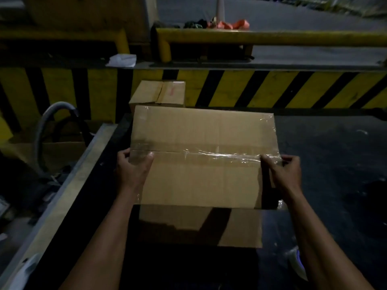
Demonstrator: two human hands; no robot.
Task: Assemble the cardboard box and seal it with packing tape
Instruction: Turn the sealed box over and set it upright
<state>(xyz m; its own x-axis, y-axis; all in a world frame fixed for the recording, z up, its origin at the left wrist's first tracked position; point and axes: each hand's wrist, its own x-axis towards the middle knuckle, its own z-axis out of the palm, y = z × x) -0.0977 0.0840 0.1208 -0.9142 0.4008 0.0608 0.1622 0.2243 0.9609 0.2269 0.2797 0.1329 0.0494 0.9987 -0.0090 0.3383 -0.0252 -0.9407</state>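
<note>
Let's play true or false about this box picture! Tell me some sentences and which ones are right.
1. The left hand and right hand grip the cardboard box at its two ends. True.
2. Clear tape runs along the box's middle seam. True.
3. The barrier behind has red and white stripes. False: they are yellow and black.
4. There is only one box. False: a smaller box sits behind it.

Head camera looks forward and down, close over the dark table (pixel 335 153).
</note>
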